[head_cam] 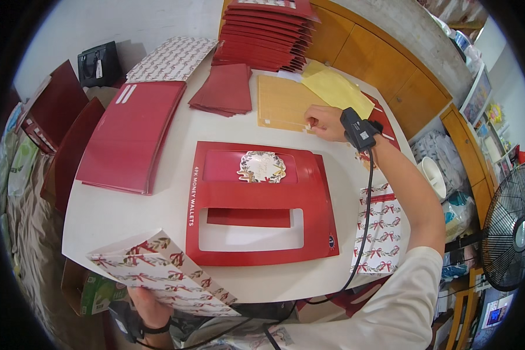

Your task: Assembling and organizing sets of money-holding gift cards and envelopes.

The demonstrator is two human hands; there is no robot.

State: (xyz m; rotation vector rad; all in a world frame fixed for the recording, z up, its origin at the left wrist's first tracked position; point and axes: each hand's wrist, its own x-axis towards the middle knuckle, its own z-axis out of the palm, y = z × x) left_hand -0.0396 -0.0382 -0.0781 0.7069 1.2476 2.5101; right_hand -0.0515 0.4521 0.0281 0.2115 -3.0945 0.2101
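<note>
My left hand (151, 306) grips a folded white card wallet (157, 275), printed with red bows and green leaves, at the table's near left edge. Far from it, my right hand (326, 123) has thumb and fingers pinched at a small pale tab (307, 127) on the lower edge of a tan backing sheet (284, 98). A red card sleeve (245, 197) with two window openings and printed lettering lies between my hands. Through its upper window shows a wreath-shaped card tag (262, 167); part of a dark red piece (248, 217) shows through the lower one.
Red folded sleeves (131, 131) lie left, a patterned stack (170, 57) behind them. Dark red cards (225, 89), a tall red pile (262, 39) and yellow paper (337, 85) are at the back. A patterned card (376, 232) lies right, beneath my wrist device's cable (368, 210). A fan (509, 227) stands beyond.
</note>
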